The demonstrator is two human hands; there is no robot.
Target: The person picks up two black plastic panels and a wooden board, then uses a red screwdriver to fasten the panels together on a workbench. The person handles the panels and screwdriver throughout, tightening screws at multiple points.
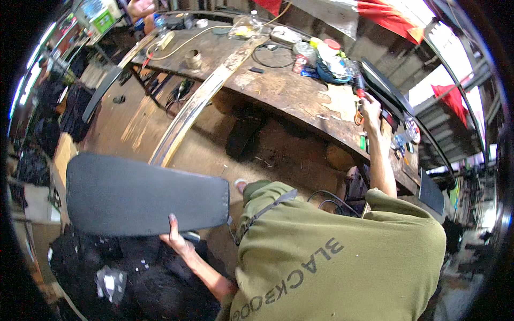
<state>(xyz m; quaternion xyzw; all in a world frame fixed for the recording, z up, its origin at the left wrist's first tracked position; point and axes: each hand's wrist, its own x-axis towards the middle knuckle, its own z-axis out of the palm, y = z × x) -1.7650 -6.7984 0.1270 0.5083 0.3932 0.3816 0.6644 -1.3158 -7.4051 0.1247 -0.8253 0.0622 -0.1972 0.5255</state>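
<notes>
My left hand [176, 241] grips the lower edge of a long black padded panel [144, 195], its thumb lying on the smooth face. The panel tapers slightly and is held out to my left, above a heap of black material. Stretched forward to the right, my right hand [369, 109] is closed round a black-and-red tool [360, 84] over the wooden workbench [289, 91]. The tool's exact kind is too small to make out. Close by the right hand lie orange-handled scissors [358, 116] and a pale irregular sheet [340, 101].
A long wooden strip [206, 99] slopes from the bench down to the floor. Bags, a red-lidded container [332, 45] and a coiled cable [273, 56] crowd the bench's back. Another black panel [385, 83] leans at the right. Black material [155, 278] fills the lower left.
</notes>
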